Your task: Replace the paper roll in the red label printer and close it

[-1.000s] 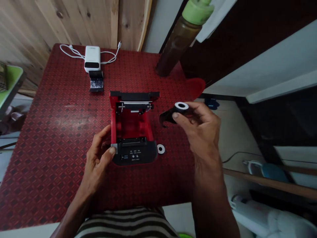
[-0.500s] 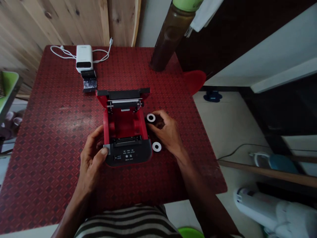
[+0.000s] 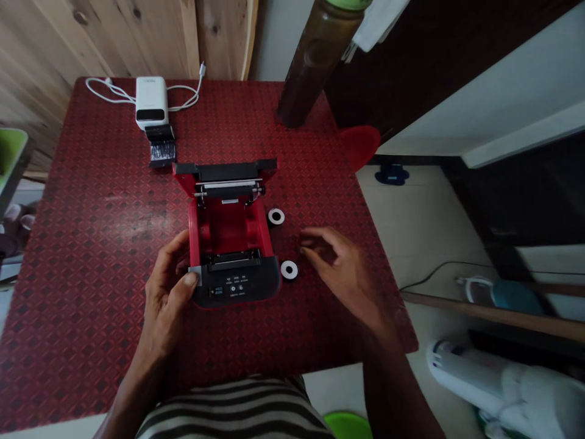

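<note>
A red and black label printer (image 3: 228, 228) stands on the table with its lid (image 3: 235, 174) raised and its red inner bay exposed. My left hand (image 3: 169, 292) grips the printer's front left corner, thumb on top and fingers against the side. Two small rolls or spools, white on top with dark centre holes, stand by its right side: the far one (image 3: 276, 216) and the near one (image 3: 289, 270). To the right of both, my right hand (image 3: 340, 268) hovers apart from them, fingers curled loosely, with nothing seen in it.
At the back left of the red patterned table (image 3: 114, 274) lie a white device (image 3: 151, 100) with a cable and a black strip. A tall dark bottle (image 3: 311, 67) stands at the back right. Beyond the right edge are a red stool (image 3: 361, 146) and slippers (image 3: 392, 175).
My right hand has let go of the far roll and drawn back to the right, leaving the roll standing beside the printer. My left hand keeps its hold.
</note>
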Tool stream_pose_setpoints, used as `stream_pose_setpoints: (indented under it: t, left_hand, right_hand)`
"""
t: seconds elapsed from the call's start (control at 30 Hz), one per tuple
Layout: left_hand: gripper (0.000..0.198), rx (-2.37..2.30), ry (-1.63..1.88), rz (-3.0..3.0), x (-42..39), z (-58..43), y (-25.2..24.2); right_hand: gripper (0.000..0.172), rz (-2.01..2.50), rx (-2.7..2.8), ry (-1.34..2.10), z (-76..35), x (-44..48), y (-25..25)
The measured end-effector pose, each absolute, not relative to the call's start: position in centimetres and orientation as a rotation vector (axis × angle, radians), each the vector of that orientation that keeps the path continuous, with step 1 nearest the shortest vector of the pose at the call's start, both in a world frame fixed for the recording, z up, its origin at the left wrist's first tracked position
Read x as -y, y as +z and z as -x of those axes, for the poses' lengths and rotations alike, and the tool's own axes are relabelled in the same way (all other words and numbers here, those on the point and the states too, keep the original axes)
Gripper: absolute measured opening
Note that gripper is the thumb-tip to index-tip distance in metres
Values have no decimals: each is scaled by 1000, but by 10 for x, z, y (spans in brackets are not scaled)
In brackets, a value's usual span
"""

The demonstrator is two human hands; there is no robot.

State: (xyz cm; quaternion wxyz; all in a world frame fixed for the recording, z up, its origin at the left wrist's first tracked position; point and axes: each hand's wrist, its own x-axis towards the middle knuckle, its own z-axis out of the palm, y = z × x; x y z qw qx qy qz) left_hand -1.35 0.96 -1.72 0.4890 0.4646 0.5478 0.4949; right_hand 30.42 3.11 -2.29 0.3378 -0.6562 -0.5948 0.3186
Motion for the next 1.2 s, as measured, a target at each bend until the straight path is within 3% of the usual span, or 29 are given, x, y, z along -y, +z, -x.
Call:
stream_pose_setpoints:
  t: [0.1,0.23,0.4,0.5,0.63,0.87,1.03,1.2]
  left_hand:
    - [54,-1316,1212,-1130,-10,14,-20]
    - [53,-1309,1223,-1131,-9,14,-21]
    - [53,-1316,1198,-1122,-8,15,-21]
    - [54,-1301,1195,-1123,-8,15,-21]
    - [56,-1335,1202,-1139,-8,14,-21]
    - [55,-1308,1189,-1125,-8,13,-19]
    - [58,-1258,1159,-1113,-8,14,-16]
    - [55,-1241,1165,-1109,-7,15,-17]
  right_hand:
    - [20,1738,1595,962,-305,-1,-12]
    - [45,1765,1491,946,-279,19,-22]
    - [20,1710,1389,746,-253,16,-47]
    - [23,1705,1349,752,-261,19,-43]
    - [26,1582,1274,925,-284,25,-2]
    - [28,1242,1838,1020,-277,-15,74]
    - [34,1260,2287,659,-229,-64,66]
    - [24,1432,2554,538,-195,-87,61]
